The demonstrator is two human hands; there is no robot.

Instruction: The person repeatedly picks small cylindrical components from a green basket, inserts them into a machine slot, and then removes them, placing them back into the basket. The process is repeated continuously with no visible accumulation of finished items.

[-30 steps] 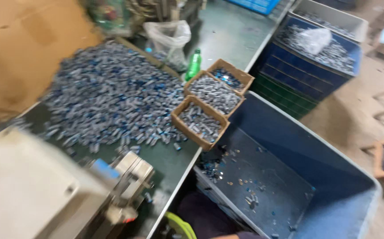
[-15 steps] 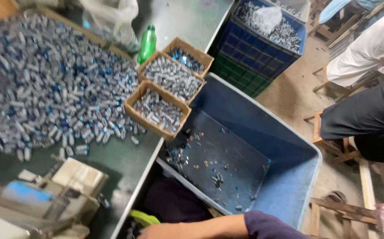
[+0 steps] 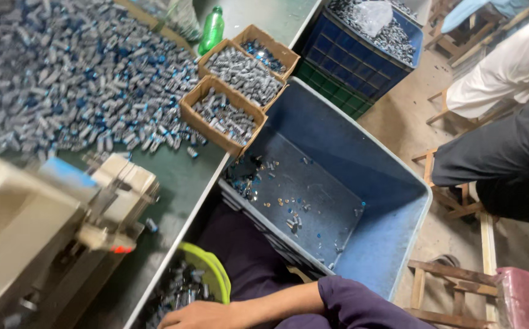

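Observation:
My right hand (image 3: 198, 314) shows at the bottom edge, its arm in a purple sleeve (image 3: 362, 304) coming in from the right. It rests at the rim of a yellow-green bowl (image 3: 210, 268) that holds small grey-and-blue cylindrical parts (image 3: 176, 292). The fingers reach into the parts and are cut off by the frame edge, so whether they grip anything is hidden. My left hand is out of view. A beige machine (image 3: 45, 225) stands just left of the bowl on the green table (image 3: 182, 180).
A big heap of the same parts (image 3: 63, 79) covers the table, beside three cardboard boxes (image 3: 223, 116) of them and a green bottle (image 3: 212, 29). A large blue tub (image 3: 337, 183) is nearly bare; a dark blue crate (image 3: 362, 55) is full. Another person (image 3: 502, 152) sits at the right.
The view has swung left and down. The beige machine and the yellow-green bowl have come more fully into view, with my hand now at the bowl.

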